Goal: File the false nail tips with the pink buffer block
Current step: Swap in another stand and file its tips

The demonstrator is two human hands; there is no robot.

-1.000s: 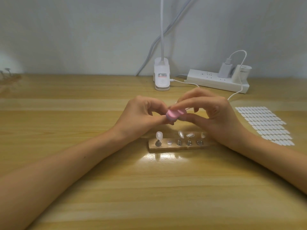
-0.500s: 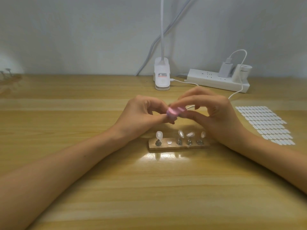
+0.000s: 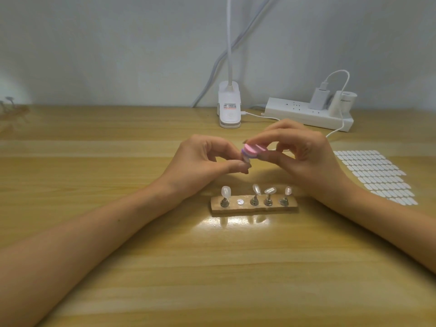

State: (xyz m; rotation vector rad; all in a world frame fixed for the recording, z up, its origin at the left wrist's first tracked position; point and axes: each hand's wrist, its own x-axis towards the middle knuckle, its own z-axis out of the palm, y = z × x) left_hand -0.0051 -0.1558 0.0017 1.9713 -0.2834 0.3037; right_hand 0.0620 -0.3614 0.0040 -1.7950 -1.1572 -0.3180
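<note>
My right hand (image 3: 304, 159) pinches the pink buffer block (image 3: 324, 149) between thumb and fingers, above the table's middle. My left hand (image 3: 203, 161) pinches a small nail tip on its holder (image 3: 317, 160) right under the block's left end; the tip touches the block and is mostly hidden by my fingers. Below the hands lies a wooden stand (image 3: 253, 207) with several metal pegs carrying clear false nail tips (image 3: 225, 191); the second slot from the left holds no peg.
A sheet of white adhesive tabs (image 3: 375, 175) lies to the right. A white clip lamp base (image 3: 229, 107) and a white power strip (image 3: 309, 113) with plugs and a cable stand at the back by the wall.
Both hands have risen slightly and the pink block has tilted flatter over the nail tip. The right hand has drawn back, uncovering the stand's right end.
</note>
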